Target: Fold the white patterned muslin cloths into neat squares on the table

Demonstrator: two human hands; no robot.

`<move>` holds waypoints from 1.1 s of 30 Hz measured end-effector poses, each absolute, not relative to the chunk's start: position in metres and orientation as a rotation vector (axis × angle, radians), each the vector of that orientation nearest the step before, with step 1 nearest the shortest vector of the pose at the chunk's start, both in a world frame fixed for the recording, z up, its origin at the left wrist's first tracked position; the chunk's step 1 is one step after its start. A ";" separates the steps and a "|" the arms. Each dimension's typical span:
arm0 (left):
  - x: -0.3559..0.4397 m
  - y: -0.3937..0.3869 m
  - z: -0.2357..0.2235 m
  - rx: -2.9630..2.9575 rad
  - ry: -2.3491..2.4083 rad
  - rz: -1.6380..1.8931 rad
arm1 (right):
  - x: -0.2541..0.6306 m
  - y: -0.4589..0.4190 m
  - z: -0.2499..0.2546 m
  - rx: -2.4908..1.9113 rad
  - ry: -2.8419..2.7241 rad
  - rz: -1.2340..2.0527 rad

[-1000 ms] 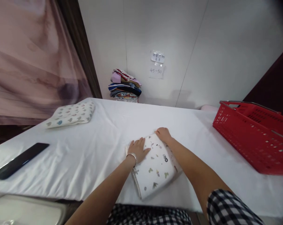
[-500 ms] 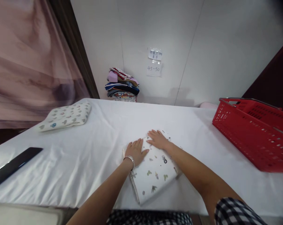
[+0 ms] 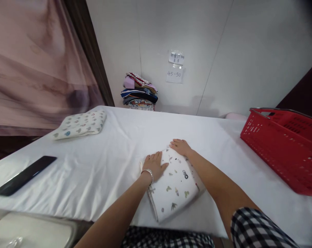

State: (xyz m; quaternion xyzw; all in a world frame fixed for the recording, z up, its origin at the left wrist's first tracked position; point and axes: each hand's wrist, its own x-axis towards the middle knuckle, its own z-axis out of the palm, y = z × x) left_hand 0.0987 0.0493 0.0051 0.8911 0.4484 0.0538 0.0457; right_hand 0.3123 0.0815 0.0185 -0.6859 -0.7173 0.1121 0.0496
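Note:
A folded white cloth [image 3: 175, 187] printed with small plants and other little figures lies at a slant near the table's front edge. On its left upper part rests my left hand [image 3: 154, 166], flat, fingers stretched out and thumb apart. My right hand [image 3: 181, 147] lies at the far corner of the cloth, palm down with the fingers extended. Both hands touch the cloth from above without gripping it. A bracelet sits on my left wrist.
Another folded patterned cloth [image 3: 81, 124] lies at the table's left back. A black flat object [image 3: 25, 175] is at the left. The red basket [image 3: 282, 148] stands at right on the white tablecloth [image 3: 114, 165]. Behind the table rises a clothes stack [image 3: 140, 92].
My right hand has slid toward the far corner of the cloth, onto its edge. My left hand stays on the cloth. The whole view has shifted slightly.

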 end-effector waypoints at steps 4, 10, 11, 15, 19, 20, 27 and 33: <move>0.099 0.049 0.006 2.717 1.367 0.151 | 0.307 0.077 0.026 -2.153 -2.139 0.316; 0.099 0.050 0.007 2.694 1.339 0.169 | 0.294 0.035 0.023 -2.178 -2.090 0.191; 0.099 0.050 0.007 2.687 1.335 0.171 | 0.296 0.028 0.021 -2.162 -2.095 0.203; 0.099 0.052 0.007 2.666 1.329 0.158 | 0.316 0.008 0.017 -2.226 -1.920 0.277; 0.099 0.052 0.007 2.663 1.321 0.171 | 0.340 -0.020 0.015 -2.211 -1.540 0.357; 0.098 0.052 0.008 2.663 1.318 0.169 | 0.344 -0.030 0.014 -2.161 -1.441 0.400; 0.099 0.058 0.015 2.594 1.298 0.129 | 0.352 -0.109 0.001 -2.161 -1.152 0.390; 0.099 0.077 0.031 2.445 1.271 0.067 | 0.345 -0.140 -0.002 -2.051 -0.839 0.433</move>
